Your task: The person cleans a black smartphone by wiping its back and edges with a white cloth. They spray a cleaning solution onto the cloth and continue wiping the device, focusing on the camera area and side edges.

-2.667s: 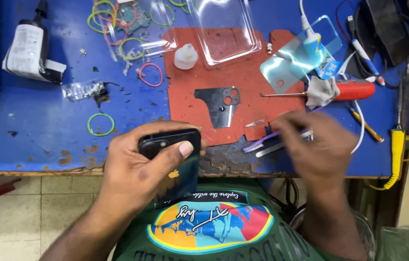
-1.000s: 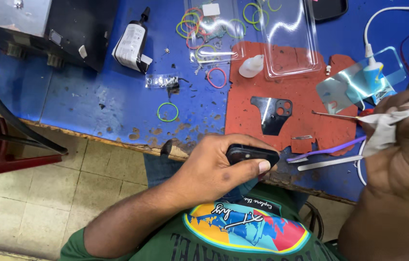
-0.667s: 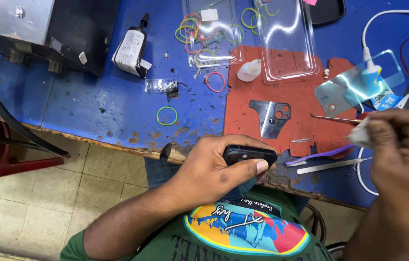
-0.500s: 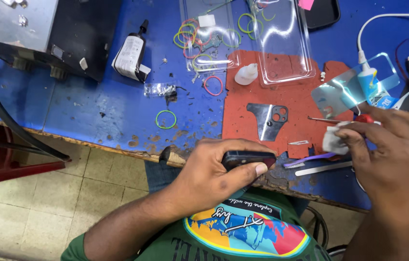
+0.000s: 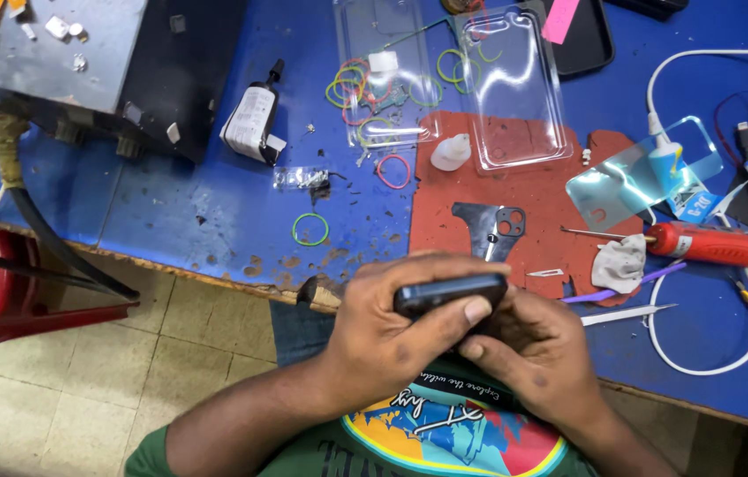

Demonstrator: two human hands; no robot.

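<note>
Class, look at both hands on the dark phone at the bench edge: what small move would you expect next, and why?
Probably a small push or adjustment by the right hand on the phone. The left hand already clamps it edge-up, thumb along its side, and the right hand's fingers sit against it from below, with the tweezers and screwdriver lying on the bench.

Red screwdriver [image 5: 717, 245], cloth wad [image 5: 619, 262] and tweezers [image 5: 626, 313] crowd the hands' right.

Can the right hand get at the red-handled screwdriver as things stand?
Probably yes, but not at once. The right hand is under the dark phone with the left hand. The red-handled screwdriver lies uncovered on the bench to its right, nothing blocking.
</note>
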